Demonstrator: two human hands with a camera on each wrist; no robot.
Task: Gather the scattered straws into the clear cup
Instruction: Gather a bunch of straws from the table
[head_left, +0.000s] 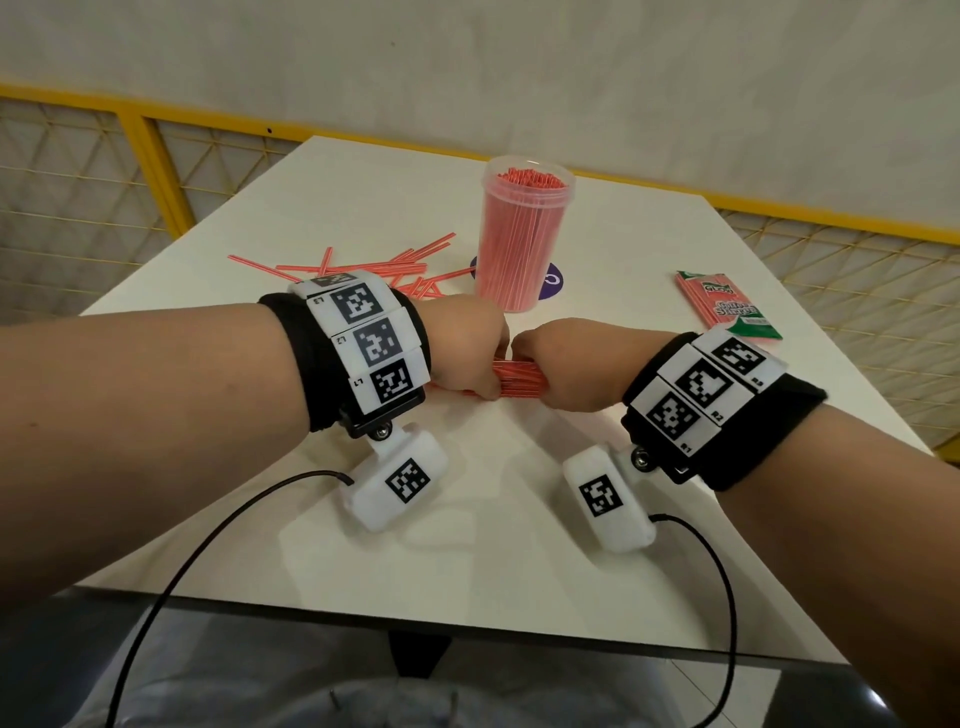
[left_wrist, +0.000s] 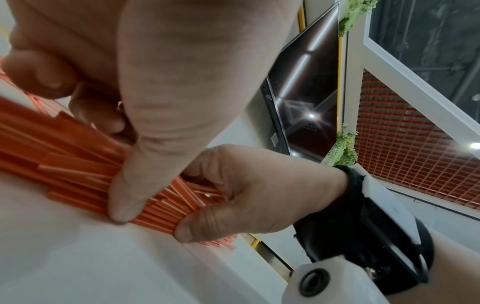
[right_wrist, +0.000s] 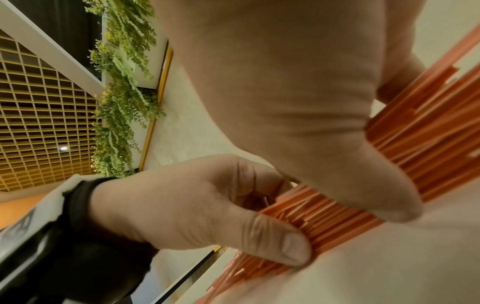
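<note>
A bundle of red straws (head_left: 519, 383) lies across the white table (head_left: 493, 545) near me. My left hand (head_left: 467, 353) grips its left part, thumb (left_wrist: 155, 133) in front and fingers curled behind. My right hand (head_left: 563, 364) grips the right part of the same bundle (right_wrist: 428, 133), its thumb (right_wrist: 298, 113) pressed over the straws. The two hands touch at the knuckles. The clear cup (head_left: 524, 234) stands upright just beyond the hands, packed with red straws. More loose straws (head_left: 374, 265) lie scattered behind my left wrist, left of the cup.
A green and red packet of straws (head_left: 727, 306) lies at the right of the table. A purple round sticker (head_left: 553, 283) shows under the cup. Yellow-framed mesh railing (head_left: 156, 171) runs behind the table. Cables (head_left: 171, 587) trail off the near edge.
</note>
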